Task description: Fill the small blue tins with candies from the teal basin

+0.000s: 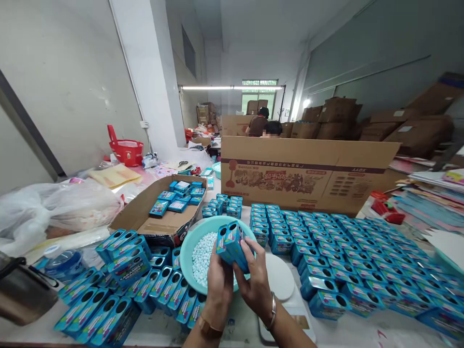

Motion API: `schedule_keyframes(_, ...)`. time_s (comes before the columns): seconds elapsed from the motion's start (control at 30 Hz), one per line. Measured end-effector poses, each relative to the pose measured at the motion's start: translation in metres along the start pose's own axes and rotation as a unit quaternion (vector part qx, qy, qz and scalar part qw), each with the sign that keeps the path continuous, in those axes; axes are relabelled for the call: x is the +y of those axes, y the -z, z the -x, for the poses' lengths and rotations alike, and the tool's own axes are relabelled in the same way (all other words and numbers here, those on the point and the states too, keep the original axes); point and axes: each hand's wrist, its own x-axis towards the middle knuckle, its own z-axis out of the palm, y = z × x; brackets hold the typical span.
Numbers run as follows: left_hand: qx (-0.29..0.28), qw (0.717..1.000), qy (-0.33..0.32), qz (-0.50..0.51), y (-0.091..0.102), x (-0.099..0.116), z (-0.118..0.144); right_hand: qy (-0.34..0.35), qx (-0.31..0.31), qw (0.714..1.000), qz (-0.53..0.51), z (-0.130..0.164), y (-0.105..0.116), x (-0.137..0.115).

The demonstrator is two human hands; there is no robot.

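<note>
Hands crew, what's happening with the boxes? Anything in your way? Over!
Left hand and right hand holding blue boxes. Boxes over turquoise bowl of pale beads. No obstruction seen. Over.

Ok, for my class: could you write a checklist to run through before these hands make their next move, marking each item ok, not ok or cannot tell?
1. Held blue boxes gripped by left hand and right hand: ok.
2. Held blue boxes above the turquoise bowl: ok.
3. Pale pellets in the bowl: ok, plenty visible.
4. Packs in the cardboard tray neatly lined up: not ok, they lie jumbled.
5. Reading on the white scale beside the bowl: cannot tell, not legible.
6. Contents of the held blue boxes: cannot tell, insides hidden.
</note>
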Motion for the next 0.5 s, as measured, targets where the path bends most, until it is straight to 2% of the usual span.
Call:
schedule_keyframes(0.1,-0.017,0.999,-0.044,-0.011,0.007,-0.002,0.003,-0.011,-0.030,0.999,0.031,-0.004,-0.003,-0.005)
schedule_keyframes(0.23,0.026,0.982,-0.123,-0.142,0.008,0.003,0.007,-0.005,-0.045,0.998,0.050,-0.001,-0.007,-0.016)
schedule_keyframes(0.37,0.032,0.978,-0.102,-0.179,0.008,0.009,0.000,-0.002,-0.089,0.995,0.038,0.002,-0.004,-0.021)
schedule_keyframes(0.43,0.041,0.983,-0.089,-0.155,0.011,0.019,-0.007,-0.004,-0.128,0.992,-0.021,-0.003,-0.001,-0.015)
schedule_keyframes(0.5,0.074,0.985,-0.093,-0.123,0.017,0.037,-0.014,-0.035,-0.127,0.985,-0.109,-0.015,-0.004,-0.001)
